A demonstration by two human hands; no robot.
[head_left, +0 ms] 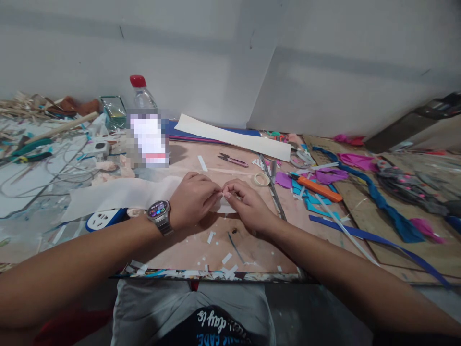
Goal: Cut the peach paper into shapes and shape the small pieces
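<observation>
Green-handled pliers [32, 150] lie on the desk [216, 250] at far left. The white sheet [104, 196] extends rightward beneath the hands. The left hand [192, 199] is closed in a fingertip pinch, meeting the right hand [248, 204], likewise pinched; any item between them is too small to identify. Further right: tape roll [261, 179], then orange cutter [320, 187].

My left hand [196, 199] and right hand [247, 204] meet fingertip to fingertip over the white sheet [118, 194], near the tape roll [261, 180] on the cluttered table [194, 250].
</observation>
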